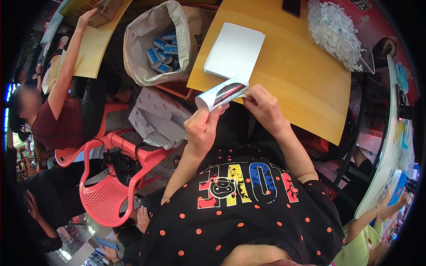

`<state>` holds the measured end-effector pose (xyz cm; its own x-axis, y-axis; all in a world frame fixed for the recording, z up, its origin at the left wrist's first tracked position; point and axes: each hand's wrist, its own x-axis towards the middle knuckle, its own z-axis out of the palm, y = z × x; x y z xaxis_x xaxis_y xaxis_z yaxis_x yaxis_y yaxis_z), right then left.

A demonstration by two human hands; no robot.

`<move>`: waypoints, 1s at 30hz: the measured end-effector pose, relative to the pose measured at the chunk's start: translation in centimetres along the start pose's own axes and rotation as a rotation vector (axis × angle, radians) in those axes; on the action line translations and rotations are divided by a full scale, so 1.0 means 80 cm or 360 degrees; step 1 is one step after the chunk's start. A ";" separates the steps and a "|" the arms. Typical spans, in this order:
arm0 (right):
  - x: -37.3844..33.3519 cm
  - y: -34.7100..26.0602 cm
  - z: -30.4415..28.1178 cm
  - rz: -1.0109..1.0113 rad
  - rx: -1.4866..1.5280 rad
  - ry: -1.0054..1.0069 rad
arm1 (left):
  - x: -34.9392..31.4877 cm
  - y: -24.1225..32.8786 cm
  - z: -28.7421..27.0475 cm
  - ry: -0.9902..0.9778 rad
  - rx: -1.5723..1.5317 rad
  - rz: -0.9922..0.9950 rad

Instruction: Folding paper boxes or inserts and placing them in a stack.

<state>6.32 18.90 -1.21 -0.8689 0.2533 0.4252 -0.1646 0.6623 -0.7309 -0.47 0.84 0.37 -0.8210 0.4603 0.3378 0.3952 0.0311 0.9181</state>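
Note:
Between my two hands, just off the near edge of the wooden table (301, 75), is a printed paper sheet (227, 91) curled into a loose roll. My left hand (202, 129) is closed on its lower side, thumb up against the paper. With its fingers pinched together, my right hand (265, 107) grips the other end of the sheet. Right beyond the roll, a stack of white paper sheets (235, 49) lies on the table. Left of the table stands a large white sack (134, 51), open at the top, with several blue-and-white rolled paper tubes (163, 53) inside.
A clear bin of white curled strips (335, 33) sits at the table's far right, with a dark phone (291, 6) near the far edge. A red plastic chair (106, 197) carrying black cables stands at left. Other people sit at the left and lower right.

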 end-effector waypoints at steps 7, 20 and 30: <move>0.011 0.003 -0.033 0.0889 0.0851 -0.0139 | 0.004 0.002 -0.014 -0.0056 0.0126 0.0121; 0.012 0.009 -0.040 0.0929 0.0756 -0.0682 | 0.005 0.003 -0.021 -0.0180 0.0293 0.0264; 0.010 -0.007 -0.038 0.0944 0.0660 -0.0597 | -0.001 -0.004 -0.033 -0.0323 0.0569 0.0322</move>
<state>7.18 20.90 1.17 -0.9521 0.1785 -0.2483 0.2769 0.1587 -0.9477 -1.58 -1.55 0.61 -0.6293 0.6521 0.4227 0.6859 0.2104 0.6966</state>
